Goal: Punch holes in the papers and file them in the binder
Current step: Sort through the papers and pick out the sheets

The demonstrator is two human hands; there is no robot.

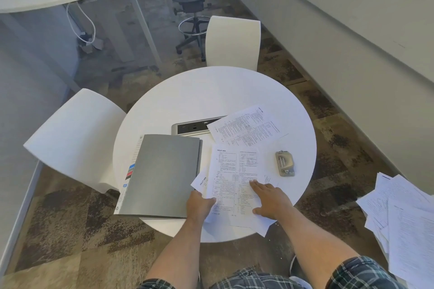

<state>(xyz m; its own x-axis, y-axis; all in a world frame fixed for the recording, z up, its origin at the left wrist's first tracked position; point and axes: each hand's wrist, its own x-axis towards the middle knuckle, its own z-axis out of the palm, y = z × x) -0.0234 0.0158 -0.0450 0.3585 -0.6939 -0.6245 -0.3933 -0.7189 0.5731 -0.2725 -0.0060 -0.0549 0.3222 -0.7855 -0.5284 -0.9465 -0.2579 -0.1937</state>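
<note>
white printed papers [232, 180] lie loose near the front edge of a round white bench [211, 91], and we are gathering them. our left hand [200, 204] pinches the lower left corner of the sheets, thumb on top; our right hand [272, 199] lies flat and spread on the top sheet, pressing it down. to do this well, we judge we should square the edges together against the bench before lifting, so the holes line up later. counting: one grey binder [162, 176], closed, just left of the papers and partly under their left corner; one metal hole punch [284, 163], to the right and apart from the sheets; at least three sheets under our hands, though overlap hides the exact number; one more sheet [246, 125] further back, covering part of a power socket panel [191, 127]; two white chairs [233, 42] beside the bench; one untidy heap of paper [404, 223] at the far right.
</note>
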